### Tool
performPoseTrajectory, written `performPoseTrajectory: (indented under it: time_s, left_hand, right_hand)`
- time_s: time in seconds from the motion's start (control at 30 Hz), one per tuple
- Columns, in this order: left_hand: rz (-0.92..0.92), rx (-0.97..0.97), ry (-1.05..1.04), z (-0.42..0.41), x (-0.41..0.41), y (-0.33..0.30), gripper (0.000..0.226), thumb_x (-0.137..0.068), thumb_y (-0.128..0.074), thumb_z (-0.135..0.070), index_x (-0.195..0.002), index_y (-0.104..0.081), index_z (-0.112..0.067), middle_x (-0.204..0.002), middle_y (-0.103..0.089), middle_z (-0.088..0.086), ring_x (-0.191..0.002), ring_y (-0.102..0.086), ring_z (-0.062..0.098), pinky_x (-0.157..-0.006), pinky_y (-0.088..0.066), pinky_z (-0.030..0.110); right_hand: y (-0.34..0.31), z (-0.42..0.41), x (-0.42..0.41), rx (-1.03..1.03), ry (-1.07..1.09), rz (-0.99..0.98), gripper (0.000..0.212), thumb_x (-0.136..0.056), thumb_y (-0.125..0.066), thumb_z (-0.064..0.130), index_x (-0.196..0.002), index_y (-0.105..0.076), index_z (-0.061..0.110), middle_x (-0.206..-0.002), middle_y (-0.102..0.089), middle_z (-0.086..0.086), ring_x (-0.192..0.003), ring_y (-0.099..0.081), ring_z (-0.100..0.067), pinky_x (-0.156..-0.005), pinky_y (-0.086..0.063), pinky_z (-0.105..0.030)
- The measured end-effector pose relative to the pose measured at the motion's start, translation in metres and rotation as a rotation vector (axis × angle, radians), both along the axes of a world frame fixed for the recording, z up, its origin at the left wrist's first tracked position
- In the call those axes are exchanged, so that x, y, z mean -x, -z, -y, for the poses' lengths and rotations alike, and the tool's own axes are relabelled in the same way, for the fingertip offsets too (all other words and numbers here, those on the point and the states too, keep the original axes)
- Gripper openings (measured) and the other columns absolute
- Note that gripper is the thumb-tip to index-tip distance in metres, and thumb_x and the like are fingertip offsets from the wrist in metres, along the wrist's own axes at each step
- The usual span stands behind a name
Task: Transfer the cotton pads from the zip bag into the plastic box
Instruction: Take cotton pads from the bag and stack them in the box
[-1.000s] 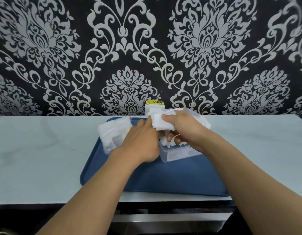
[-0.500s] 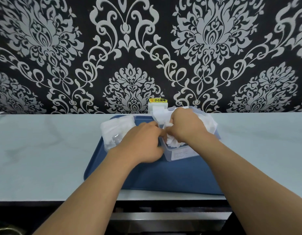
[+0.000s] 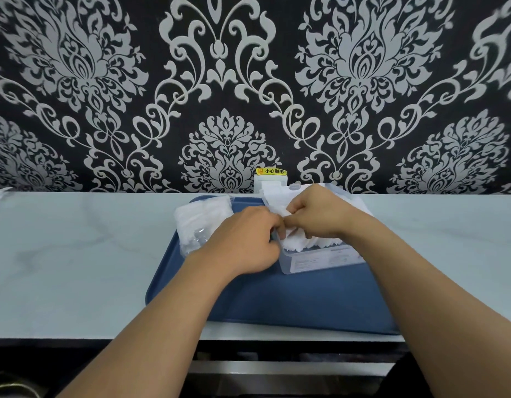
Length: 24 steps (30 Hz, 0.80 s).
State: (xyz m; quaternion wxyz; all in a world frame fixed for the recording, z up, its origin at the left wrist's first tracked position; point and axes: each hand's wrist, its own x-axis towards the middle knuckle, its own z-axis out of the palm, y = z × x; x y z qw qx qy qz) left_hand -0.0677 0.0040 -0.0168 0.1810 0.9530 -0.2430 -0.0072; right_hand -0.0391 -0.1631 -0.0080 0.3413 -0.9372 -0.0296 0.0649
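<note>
A clear plastic box [image 3: 320,258] stands on a blue tray [image 3: 291,300], filled with white cotton pads [image 3: 306,242] that rise above its rim. A clear zip bag [image 3: 197,225] with more white pads lies on the tray to the left of the box. My right hand [image 3: 320,214] is over the box, its fingers curled and pinching a bunch of pads. My left hand [image 3: 245,242] sits at the box's left edge, fingers curled, its fingertips meeting the right hand on the pads. The fingertips themselves are hidden.
The tray lies on a pale marble counter [image 3: 76,254] against a black and silver patterned wall. A white socket with a yellow label [image 3: 271,179] stands behind the box. The counter's front edge runs just below the tray.
My right hand has lowered its white pads down into the box. My left hand has closed in against it at the box's left edge.
</note>
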Motion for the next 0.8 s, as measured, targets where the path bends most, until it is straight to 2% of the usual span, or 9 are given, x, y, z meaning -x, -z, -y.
performPoseTrajectory:
  time_s: [0.07,0.17,0.23,0.33,0.47,0.53,0.63,0.7,0.8]
  left_hand:
    - [0.006,0.025,-0.02,0.001,0.0,0.0,0.032,-0.079,-0.053,-0.015,-0.098,-0.072,-0.03,-0.08,-0.052,-0.012,-0.09,-0.06,0.02,-0.076,-0.054,0.039]
    - [0.021,0.108,-0.095,0.004,-0.002,0.003,0.021,-0.082,-0.053,-0.02,-0.09,-0.071,-0.027,-0.083,-0.067,-0.009,-0.082,-0.063,0.02,-0.074,-0.056,0.041]
    - [0.03,0.146,-0.155,0.006,-0.004,0.006,0.016,-0.085,-0.052,-0.027,-0.087,-0.068,-0.026,-0.088,-0.069,-0.006,-0.084,-0.064,0.021,-0.075,-0.056,0.041]
    - [0.025,0.192,-0.269,0.013,-0.008,0.007,0.019,-0.085,-0.051,-0.037,-0.08,-0.065,-0.026,-0.087,-0.068,-0.004,-0.087,-0.062,0.024,-0.072,-0.052,0.037]
    - [0.031,0.257,-0.342,0.02,-0.012,0.009,0.029,-0.083,-0.062,-0.051,-0.07,-0.062,-0.025,-0.079,-0.067,-0.008,-0.08,-0.062,0.018,-0.069,-0.052,0.035]
    - [0.03,0.271,-0.354,0.02,-0.015,0.011,0.024,-0.076,-0.07,-0.047,-0.071,-0.062,-0.025,-0.079,-0.067,-0.009,-0.08,-0.064,0.017,-0.067,-0.053,0.034]
    - [0.034,0.205,-0.342,0.022,-0.014,0.012,0.028,-0.068,-0.078,-0.043,-0.076,-0.057,-0.027,-0.082,-0.063,-0.008,-0.078,-0.062,0.018,-0.062,-0.049,0.032]
    - [0.046,0.197,-0.338,0.023,-0.013,0.012,0.033,-0.067,-0.079,-0.04,-0.08,-0.053,-0.025,-0.082,-0.063,-0.005,-0.077,-0.062,0.02,-0.061,-0.049,0.033]
    - [0.065,0.203,-0.333,0.024,-0.015,0.012,0.041,-0.069,-0.079,-0.033,-0.096,-0.05,-0.022,-0.089,-0.065,-0.002,-0.083,-0.063,0.025,-0.066,-0.051,0.037]
  right_hand:
    - [0.005,-0.001,0.002,0.079,0.006,0.058,0.028,-0.078,-0.078,0.018,-0.073,-0.069,-0.008,-0.058,-0.067,-0.01,-0.042,-0.052,-0.012,-0.044,-0.046,-0.021]
    - [0.009,-0.008,0.004,0.23,0.051,0.184,0.021,-0.075,-0.077,0.019,-0.062,-0.07,0.004,-0.06,-0.072,-0.005,-0.05,-0.063,-0.017,-0.057,-0.06,-0.032]
    - [0.007,-0.009,0.005,0.229,0.025,0.165,0.013,-0.073,-0.076,0.017,-0.065,-0.072,0.008,-0.064,-0.072,-0.004,-0.06,-0.067,-0.02,-0.063,-0.061,-0.036]
    - [-0.001,-0.005,0.012,0.14,-0.053,0.076,0.007,-0.07,-0.074,0.013,-0.074,-0.076,0.008,-0.07,-0.073,-0.007,-0.059,-0.059,-0.015,-0.059,-0.054,-0.027]
    - [-0.005,0.002,0.018,0.088,-0.057,0.187,0.019,-0.074,-0.06,-0.001,-0.076,-0.076,0.009,-0.064,-0.066,-0.002,-0.049,-0.05,-0.004,-0.047,-0.04,-0.015]
    - [-0.003,0.004,0.014,0.105,-0.019,0.265,0.017,-0.072,-0.069,0.003,-0.08,-0.069,0.018,-0.068,-0.063,0.006,-0.055,-0.056,-0.009,-0.05,-0.041,-0.022]
    - [0.003,0.003,0.006,0.238,0.028,0.34,0.042,-0.065,-0.084,0.023,-0.099,-0.061,0.029,-0.08,-0.057,0.009,-0.071,-0.058,-0.014,-0.056,-0.039,-0.027]
    - [0.006,0.0,0.002,0.273,-0.009,0.357,0.056,-0.067,-0.084,0.031,-0.118,-0.061,0.033,-0.094,-0.054,0.008,-0.085,-0.053,-0.013,-0.066,-0.041,-0.028]
    - [0.011,-0.004,-0.003,0.28,-0.082,0.316,0.055,-0.076,-0.076,0.029,-0.129,-0.06,0.035,-0.108,-0.062,0.004,-0.093,-0.058,-0.015,-0.074,-0.05,-0.032]
